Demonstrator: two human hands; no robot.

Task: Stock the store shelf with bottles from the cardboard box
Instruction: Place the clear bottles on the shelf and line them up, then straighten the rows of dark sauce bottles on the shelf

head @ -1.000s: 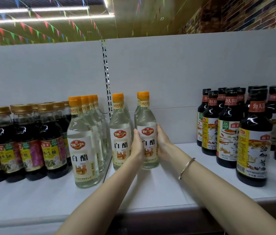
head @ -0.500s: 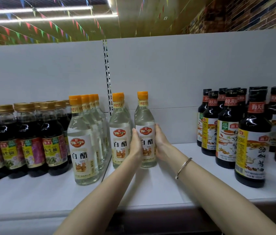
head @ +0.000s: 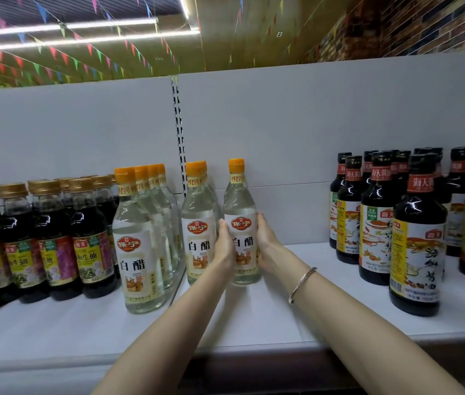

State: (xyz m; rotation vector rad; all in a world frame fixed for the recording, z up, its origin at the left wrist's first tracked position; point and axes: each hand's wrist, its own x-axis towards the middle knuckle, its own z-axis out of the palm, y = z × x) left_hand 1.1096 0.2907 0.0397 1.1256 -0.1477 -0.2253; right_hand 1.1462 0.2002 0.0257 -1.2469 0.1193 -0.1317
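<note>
- vinegar bottle (head: 240, 223) is clasped upright between left hand (head: 223, 249) and right hand (head: 265, 246), on the shelf (head: 282, 309).
- label should be squared forward, beside the neighbouring bottle (head: 198, 223), before release.

brick wall (head: 425, 27) — upper right | ceiling strip lights (head: 83, 41) | coloured bunting (head: 54, 58)

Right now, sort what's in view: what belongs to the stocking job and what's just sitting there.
In the job:
clear vinegar bottle held between left hand and right hand
white shelf
vinegar rows

Just there:
dark sauce bottles
gold-capped dark bottles
bracelet
</note>
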